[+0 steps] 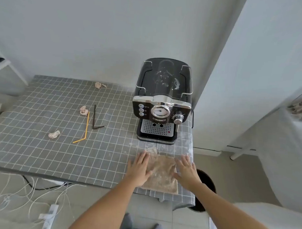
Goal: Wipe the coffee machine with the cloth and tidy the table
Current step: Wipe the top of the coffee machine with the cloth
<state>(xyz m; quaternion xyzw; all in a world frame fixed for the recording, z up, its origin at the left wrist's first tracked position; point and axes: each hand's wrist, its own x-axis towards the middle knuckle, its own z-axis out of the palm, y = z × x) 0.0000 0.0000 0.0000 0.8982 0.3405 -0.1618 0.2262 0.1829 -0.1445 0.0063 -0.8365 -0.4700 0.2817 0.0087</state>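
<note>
— Both hands lie flat with fingers spread, neither grip pinching anything: the left hand [139, 169] presses on the left edge of the cloth [161, 175], the right hand [187, 171] on its right edge.

— Where is the cloth?

— At the near right corner of the tabletop [41, 154], a beige folded piece lying flat between the palms, near the coffee machine [162, 101] but apart from it. A small paper slip [151, 151] peeks out at its far edge.

— And the machine?

— Black with chrome trim, upright at the far right of the tabletop, beside the wall. White smears show on its top (what they are I cannot tell).

— Anything else on the grey checked covering?

— Left of the machine a black straw [94, 118] and a yellow straw [85, 128], both bent, lie side by side. Three crumpled paper balls: one far [100, 85], one touching the yellow straw's far end [83, 110], one nearer left [54, 134].

— Below the tabletop?

— White cables [30, 194] and a power strip [49, 215] on the floor at left.
</note>
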